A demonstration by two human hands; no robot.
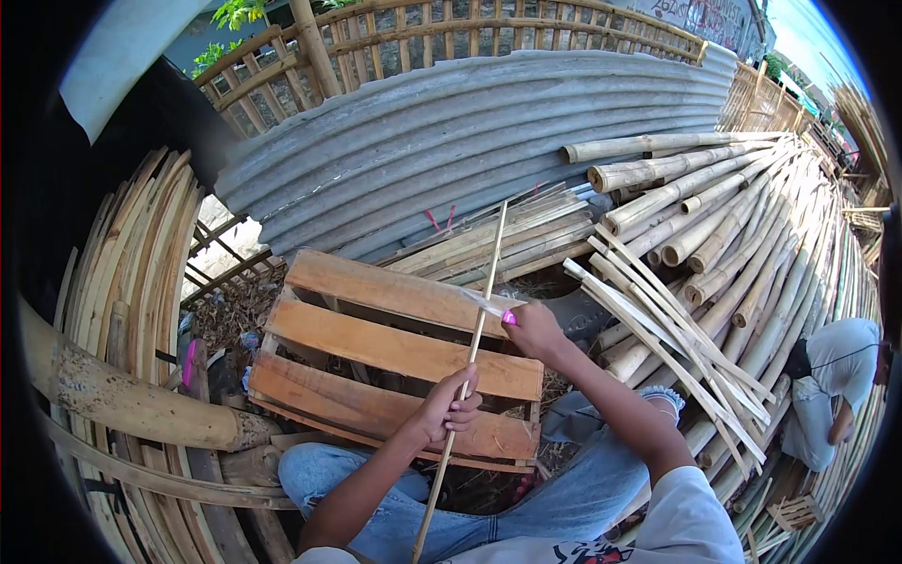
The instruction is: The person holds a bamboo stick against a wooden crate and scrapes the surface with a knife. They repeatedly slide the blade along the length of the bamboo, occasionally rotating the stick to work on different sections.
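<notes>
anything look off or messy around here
Loose split slats lie criss-crossed over the neatly stacked poles on the right, and the wooden pallet sits tilted. The thin stick in the left hand looks straight.

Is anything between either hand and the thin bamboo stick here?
Nothing visible. The left hand is closed around the bamboo stick, and the right hand holds a pink-handled knife against it, above the wooden pallet.

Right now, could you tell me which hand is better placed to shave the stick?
Probably the right: the right hand holds the knife against the stick, while the left hand grips it lower.
</notes>
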